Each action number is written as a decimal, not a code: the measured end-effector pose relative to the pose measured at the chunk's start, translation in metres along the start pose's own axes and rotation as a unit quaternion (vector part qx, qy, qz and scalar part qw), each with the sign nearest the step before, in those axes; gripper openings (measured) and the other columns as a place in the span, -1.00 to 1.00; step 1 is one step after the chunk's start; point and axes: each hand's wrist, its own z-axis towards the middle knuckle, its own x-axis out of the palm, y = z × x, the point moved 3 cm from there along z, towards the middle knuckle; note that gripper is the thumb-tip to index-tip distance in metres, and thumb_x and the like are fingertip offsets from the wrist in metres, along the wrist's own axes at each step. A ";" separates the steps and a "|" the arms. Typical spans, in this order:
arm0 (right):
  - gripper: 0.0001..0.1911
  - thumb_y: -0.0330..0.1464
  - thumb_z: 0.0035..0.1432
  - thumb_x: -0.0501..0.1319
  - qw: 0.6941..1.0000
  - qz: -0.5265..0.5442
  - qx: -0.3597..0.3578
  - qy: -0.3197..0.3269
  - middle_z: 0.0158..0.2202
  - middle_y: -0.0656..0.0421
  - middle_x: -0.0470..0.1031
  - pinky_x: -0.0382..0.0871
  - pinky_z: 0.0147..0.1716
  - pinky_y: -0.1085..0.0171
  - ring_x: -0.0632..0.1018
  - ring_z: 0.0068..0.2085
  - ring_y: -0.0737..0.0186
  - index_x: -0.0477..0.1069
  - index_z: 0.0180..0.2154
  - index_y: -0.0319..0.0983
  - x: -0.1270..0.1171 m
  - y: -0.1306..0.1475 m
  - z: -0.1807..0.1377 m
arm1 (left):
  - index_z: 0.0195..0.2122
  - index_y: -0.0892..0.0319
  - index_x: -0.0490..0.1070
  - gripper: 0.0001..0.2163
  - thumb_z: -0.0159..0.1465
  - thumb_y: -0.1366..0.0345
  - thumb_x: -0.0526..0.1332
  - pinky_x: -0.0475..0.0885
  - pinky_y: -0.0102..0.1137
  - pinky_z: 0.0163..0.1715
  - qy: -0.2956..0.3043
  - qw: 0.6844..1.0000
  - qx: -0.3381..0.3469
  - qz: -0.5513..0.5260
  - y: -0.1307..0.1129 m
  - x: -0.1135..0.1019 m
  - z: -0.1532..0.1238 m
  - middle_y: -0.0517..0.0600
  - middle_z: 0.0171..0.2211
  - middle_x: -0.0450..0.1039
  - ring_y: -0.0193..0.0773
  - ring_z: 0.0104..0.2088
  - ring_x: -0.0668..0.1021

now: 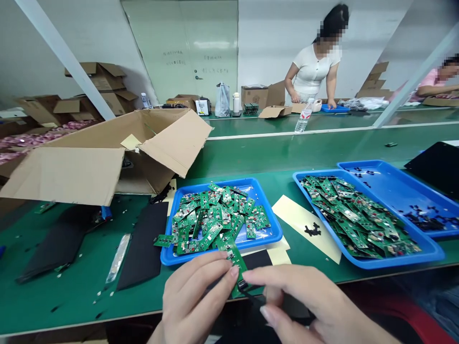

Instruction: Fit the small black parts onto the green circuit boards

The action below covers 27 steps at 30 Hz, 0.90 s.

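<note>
Pinching a circuit board (238,261) at six o'clock from the blue tray (277,231), the left hand (201,291) is nearly closed; the right hand (304,291) half-curls, hold unclear from here; probably light, stiff, fragile, the board suits edge grips

A large cardboard box (82,167) spreads its flaps at the left, near a heap of pink items (46,136). Behind it, cartons (103,79) are stacked near a pale green door (179,43) bearing handwriting. A plastic bag (223,100), a white flask (236,103) and a clear bottle (303,117) are on the far table (225,124). A person in white (313,71) stands behind it; another in pink (430,85) is farther right.
</note>
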 end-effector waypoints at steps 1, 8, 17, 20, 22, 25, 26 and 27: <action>-0.60 -0.56 0.14 0.11 1.000 0.004 0.010 0.001 -0.38 0.21 0.59 0.49 -0.25 0.45 0.60 -0.35 0.34 0.43 0.01 -0.20 -0.003 -0.001 0.002 | -0.21 0.36 0.52 -0.85 0.27 0.56 0.17 0.57 -0.33 -0.18 0.001 1.000 -0.004 0.005 0.000 -0.001 0.000 0.10 -0.27 0.54 -0.16 -0.10 0.57; -0.64 -0.60 0.12 0.16 0.998 -0.029 -0.059 0.023 -0.24 0.22 0.61 0.48 -0.20 0.45 0.61 -0.26 0.35 0.47 -0.08 -0.18 -0.023 0.003 0.016 | -0.14 0.34 0.52 -0.81 0.32 0.52 0.13 0.58 -0.30 -0.15 0.034 0.998 -0.004 0.057 -0.005 -0.002 -0.001 0.12 -0.26 0.61 -0.09 -0.05 0.59; -0.77 -0.46 0.35 0.04 0.990 -0.090 -0.098 0.053 -0.36 0.16 0.53 0.43 -0.34 0.35 0.52 -0.33 0.29 0.48 -0.16 -0.26 -0.018 -0.006 0.022 | -0.04 0.29 0.48 -0.77 0.33 0.51 0.13 0.58 -0.37 -0.13 0.041 0.998 -0.050 -0.026 -0.005 -0.003 -0.005 0.09 -0.18 0.62 -0.17 -0.10 0.62; -0.72 -0.42 0.38 0.00 0.989 -0.076 -0.119 0.048 -0.40 0.14 0.51 0.41 -0.38 0.35 0.50 -0.37 0.30 0.48 -0.22 -0.30 -0.016 -0.004 0.026 | -0.04 0.25 0.49 -0.77 0.34 0.48 0.13 0.59 -0.41 -0.13 0.042 0.994 -0.071 -0.066 -0.003 -0.002 -0.001 0.08 -0.19 0.63 -0.20 -0.13 0.64; -0.73 -0.41 0.38 0.01 0.988 -0.063 -0.131 0.043 -0.39 0.14 0.52 0.41 -0.36 0.35 0.50 -0.36 0.31 0.47 -0.22 -0.29 -0.014 -0.002 0.027 | -0.10 0.26 0.52 -0.80 0.32 0.49 0.15 0.60 -0.44 -0.15 0.027 0.992 -0.072 -0.096 -0.002 -0.001 0.005 0.09 -0.22 0.64 -0.20 -0.15 0.65; -0.77 -0.41 0.36 0.04 0.989 -0.034 -0.141 0.026 -0.39 0.14 0.54 0.42 -0.35 0.37 0.51 -0.36 0.32 0.47 -0.22 -0.30 -0.010 0.001 0.028 | -0.22 0.25 0.55 -0.87 0.29 0.48 0.21 0.63 -0.44 -0.26 -0.025 0.980 -0.082 -0.178 0.000 0.000 0.014 0.07 -0.33 0.65 -0.21 -0.26 0.68; -0.78 -0.41 0.36 0.06 0.989 -0.021 -0.144 0.016 -0.40 0.15 0.54 0.42 -0.36 0.38 0.51 -0.38 0.33 0.47 -0.24 -0.30 -0.009 0.001 0.028 | -0.24 0.23 0.55 -0.89 0.27 0.46 0.23 0.65 -0.42 -0.30 -0.050 0.971 -0.098 -0.211 0.001 0.001 0.015 0.04 -0.37 0.65 -0.20 -0.30 0.69; -0.80 -0.41 0.35 0.07 0.989 -0.009 -0.148 0.003 -0.43 0.16 0.54 0.42 -0.38 0.38 0.50 -0.40 0.34 0.46 -0.25 -0.30 -0.007 0.002 0.027 | -0.24 0.21 0.55 -0.91 0.25 0.44 0.26 0.65 -0.40 -0.33 -0.077 0.959 -0.124 -0.242 0.002 0.002 0.015 0.01 -0.39 0.64 -0.19 -0.33 0.69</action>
